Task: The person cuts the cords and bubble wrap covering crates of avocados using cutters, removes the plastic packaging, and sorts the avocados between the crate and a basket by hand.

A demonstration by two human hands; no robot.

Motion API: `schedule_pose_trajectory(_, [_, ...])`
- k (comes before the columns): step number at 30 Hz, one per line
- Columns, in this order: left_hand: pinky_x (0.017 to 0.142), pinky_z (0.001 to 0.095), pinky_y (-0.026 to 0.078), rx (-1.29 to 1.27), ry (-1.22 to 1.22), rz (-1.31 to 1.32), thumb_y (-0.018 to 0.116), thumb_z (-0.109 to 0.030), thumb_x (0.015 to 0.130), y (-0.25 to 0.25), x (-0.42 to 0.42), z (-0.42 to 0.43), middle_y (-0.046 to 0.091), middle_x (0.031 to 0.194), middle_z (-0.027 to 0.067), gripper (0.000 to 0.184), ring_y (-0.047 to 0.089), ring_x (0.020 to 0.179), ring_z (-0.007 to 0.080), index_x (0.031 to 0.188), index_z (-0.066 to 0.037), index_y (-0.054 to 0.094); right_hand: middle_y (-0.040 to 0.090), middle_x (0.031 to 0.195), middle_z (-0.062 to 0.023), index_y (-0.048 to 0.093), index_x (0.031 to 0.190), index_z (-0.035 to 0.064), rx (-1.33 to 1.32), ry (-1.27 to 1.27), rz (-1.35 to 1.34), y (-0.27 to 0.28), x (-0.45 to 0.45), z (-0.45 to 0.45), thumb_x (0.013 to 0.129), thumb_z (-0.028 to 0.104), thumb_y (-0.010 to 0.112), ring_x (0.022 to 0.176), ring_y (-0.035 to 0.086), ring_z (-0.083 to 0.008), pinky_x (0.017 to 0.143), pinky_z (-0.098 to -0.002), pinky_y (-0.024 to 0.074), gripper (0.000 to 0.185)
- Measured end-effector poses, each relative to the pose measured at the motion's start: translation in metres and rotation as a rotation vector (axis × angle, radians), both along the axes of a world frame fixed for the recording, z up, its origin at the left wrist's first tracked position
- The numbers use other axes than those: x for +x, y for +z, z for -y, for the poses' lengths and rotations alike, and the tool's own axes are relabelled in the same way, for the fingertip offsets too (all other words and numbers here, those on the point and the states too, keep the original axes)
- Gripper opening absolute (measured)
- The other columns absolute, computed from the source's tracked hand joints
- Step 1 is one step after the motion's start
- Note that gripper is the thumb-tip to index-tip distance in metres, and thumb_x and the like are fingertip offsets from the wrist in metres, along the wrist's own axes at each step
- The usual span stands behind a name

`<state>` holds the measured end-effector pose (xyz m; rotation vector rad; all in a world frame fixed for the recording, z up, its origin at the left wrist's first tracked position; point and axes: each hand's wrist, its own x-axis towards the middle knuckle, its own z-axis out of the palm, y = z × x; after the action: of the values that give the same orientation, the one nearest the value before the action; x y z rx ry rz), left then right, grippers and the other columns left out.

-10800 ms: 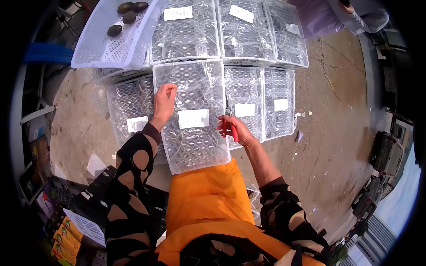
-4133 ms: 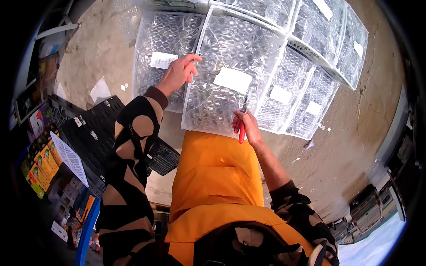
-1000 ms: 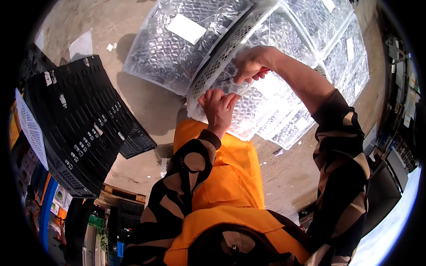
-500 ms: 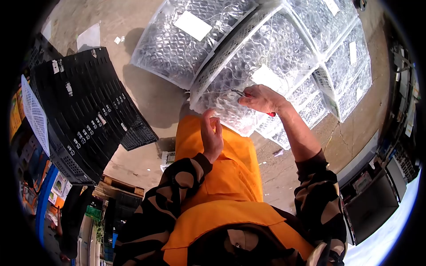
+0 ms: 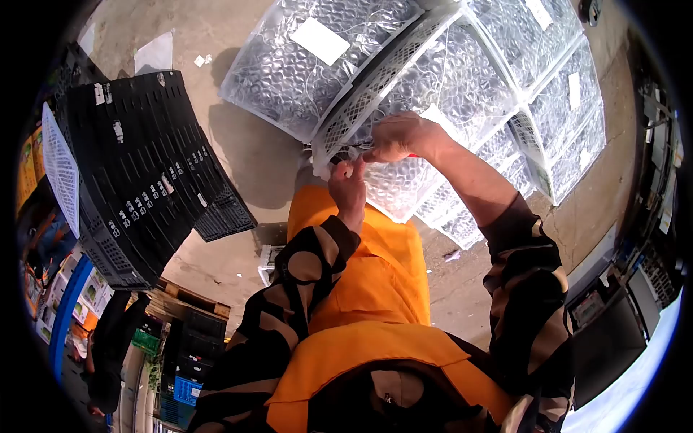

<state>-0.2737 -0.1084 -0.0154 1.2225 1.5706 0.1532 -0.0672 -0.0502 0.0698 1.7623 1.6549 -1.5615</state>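
Observation:
My right hand [image 5: 398, 137] is closed on red-handled scissors [image 5: 413, 155], mostly hidden by the fingers. Its fingertips meet those of my left hand [image 5: 349, 186] at the near corner of a white lattice-sided crate [image 5: 375, 81]. The left fingers are pinched there; what lies between them is too small to make out. Clear bubble wrap [image 5: 397, 186] lines the crate under both hands. A white paper label [image 5: 433, 115], partly covered by my right hand, lies on the wrap.
Further wrapped crates adjoin on the right, and another with a white label [image 5: 320, 40] at upper left. A black crate stack [image 5: 137, 173] stands on the left, a wooden pallet [image 5: 193, 299] below it. A person in dark clothes [image 5: 112, 353] is at lower left.
My right hand has moved left and down with the scissors, and its fingers now touch the left hand's. My left hand has moved slightly up, its fingers closing at the crate's corner.

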Motion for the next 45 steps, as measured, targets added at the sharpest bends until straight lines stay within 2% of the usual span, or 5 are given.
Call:
schedule_pose_trajectory(6, [0.086, 0.0479, 0.044, 0.106, -0.015, -0.070, 0.074, -0.047, 0.085, -0.007, 0.001, 0.012, 0.066, 0.094, 0.0120, 0.037, 0.053, 0.101, 0.0356, 0.084, -0.011, 0.066, 0.065, 0.083, -0.0113, 0.069, 0.088, 0.0008, -0.493, -0.015, -0.102, 0.006, 0.015, -0.037, 0.091, 0.051, 0.057, 0.073, 0.064, -0.0191, 0.065, -0.0332, 0.0541, 0.051])
schedule_pose_trajectory(17, [0.089, 0.0464, 0.043, 0.102, -0.017, -0.114, 0.073, -0.051, 0.085, -0.003, -0.004, 0.016, 0.056, 0.102, 0.0216, 0.039, 0.049, 0.105, 0.0370, 0.091, -0.013, 0.066, 0.067, 0.086, -0.0124, 0.067, 0.092, -0.0008, -0.861, 0.115, 0.038, -0.047, 0.016, -0.080, 0.078, 0.042, 0.063, 0.074, 0.066, -0.0223, 0.068, -0.0337, 0.0549, 0.045])
schedule_pose_trajectory(28, [0.088, 0.0369, 0.045, 0.010, 0.078, -0.102, 0.077, -0.037, 0.088, 0.012, 0.002, 0.011, 0.053, 0.105, 0.0173, 0.030, 0.051, 0.096, 0.0281, 0.095, -0.011, 0.065, 0.067, 0.078, -0.0122, 0.068, 0.089, -0.0029, -0.692, 0.203, -0.002, -0.051, -0.008, -0.087, 0.087, 0.048, 0.061, 0.067, 0.066, -0.0211, 0.060, -0.0339, 0.0552, 0.051])
schedule_pose_trajectory(37, [0.083, 0.0441, 0.043, 0.530, -0.324, 0.136, 0.074, -0.004, 0.079, 0.028, -0.015, -0.014, 0.064, 0.099, 0.0093, 0.024, 0.054, 0.094, 0.0348, 0.094, -0.008, 0.055, 0.063, 0.069, -0.0110, 0.068, 0.087, -0.0012, -0.165, 0.000, 0.027, 0.003, 0.048, -0.059, 0.097, 0.047, 0.051, 0.070, 0.067, -0.0148, 0.062, -0.0303, 0.0547, 0.052])
schedule_pose_trajectory(45, [0.069, 0.0395, 0.048, 0.251, -0.683, 0.422, 0.064, -0.005, 0.091, 0.074, -0.013, 0.027, 0.051, 0.081, 0.0152, 0.016, 0.057, 0.078, 0.0399, 0.090, -0.003, 0.049, 0.065, 0.086, -0.0096, 0.063, 0.111, -0.0044, -0.087, -1.667, -0.353, 0.011, -0.012, 0.171, 0.094, 0.041, 0.049, 0.078, 0.064, -0.0198, 0.074, -0.0331, 0.0521, 0.050])
